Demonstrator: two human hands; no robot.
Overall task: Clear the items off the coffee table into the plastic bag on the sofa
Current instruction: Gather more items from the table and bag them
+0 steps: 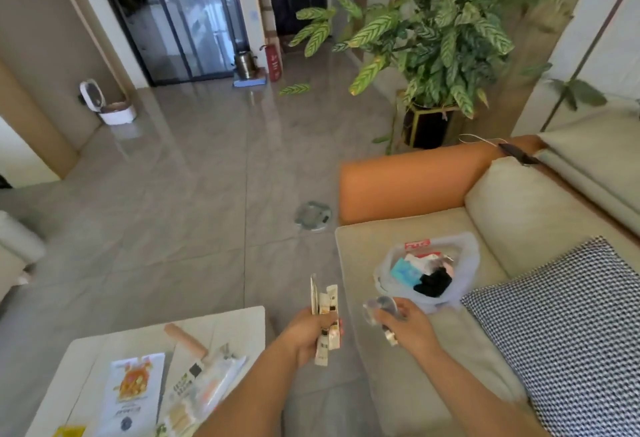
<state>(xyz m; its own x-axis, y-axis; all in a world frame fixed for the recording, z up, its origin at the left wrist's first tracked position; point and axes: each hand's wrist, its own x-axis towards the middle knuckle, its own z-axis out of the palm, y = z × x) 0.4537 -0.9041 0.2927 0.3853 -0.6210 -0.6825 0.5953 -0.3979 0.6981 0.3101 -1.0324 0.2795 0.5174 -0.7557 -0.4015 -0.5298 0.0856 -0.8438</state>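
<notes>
Living room with shiny grey floor tiles (194, 166), a big leafy potted plant (433, 41) in the back right, and a small white bin (116, 112) over by the left wall. A round grey gadget (313, 216) sits on the floor just beside the orange sofa arm (408, 182).

Both hands are out in front, near each other but not touching, held between the worktop and the sofa. The left hand (308, 336) is wrapped around a bunch of narrow sachets (327, 318) that stick up above the fist and hang out below it. The right hand (410, 327) grips something clear and crinkly, looks like a wrapper (379, 308), too blurry to say exactly what.

The plastic bag (433, 272) sits on the beige sofa seat (356, 249), mouth open, just beyond the right hand. Inside I can see a light blue pack, something black, and a red-and-white packet at the far edge. A black-and-white checked cushion (568, 325) lies right next to the bag.

The white worktop (228, 318) at bottom left has stuff on it: a snack pouch with an orange picture (133, 391), a few overlapping packets (197, 388) beside it, a peach-coloured stick-shaped thing (185, 338) toward the far side, and a yellow corner of something (69, 431) at the frame edge.
</notes>
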